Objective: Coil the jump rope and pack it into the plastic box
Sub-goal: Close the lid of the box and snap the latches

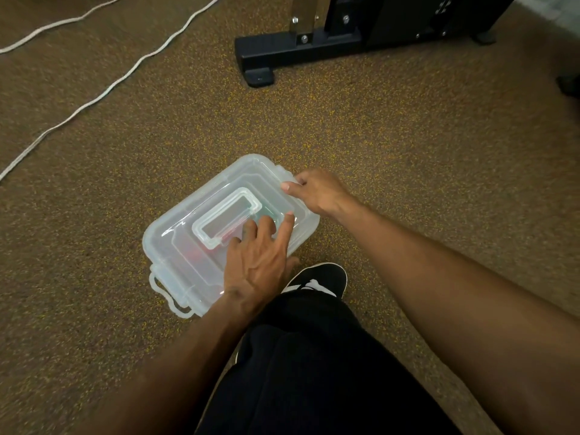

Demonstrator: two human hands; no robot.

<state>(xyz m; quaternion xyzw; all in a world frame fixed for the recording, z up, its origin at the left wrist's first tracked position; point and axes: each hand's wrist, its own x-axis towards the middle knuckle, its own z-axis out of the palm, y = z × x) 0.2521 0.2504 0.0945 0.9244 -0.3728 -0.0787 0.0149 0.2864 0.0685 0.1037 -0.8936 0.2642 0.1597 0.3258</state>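
A clear plastic box (185,246) sits on the floor with its lid on and the lid's handle (226,221) folded flat. My left hand (257,265) rests flat on the lid, fingers spread beside the handle. My right hand (317,193) grips the latch at the box's far right end, thumb on top and fingers curled under. The near-left latch (166,293) hangs loose. Faint red and green shapes show through the lid. White rope (103,92) lies stretched across the floor at the upper left, away from both hands.
The speckled brown floor (392,146) surrounds the box. A black machine base (298,48) stands beyond it at the top. My black-and-white shoe (317,279) and dark trouser leg (314,372) are right beside the box's near edge.
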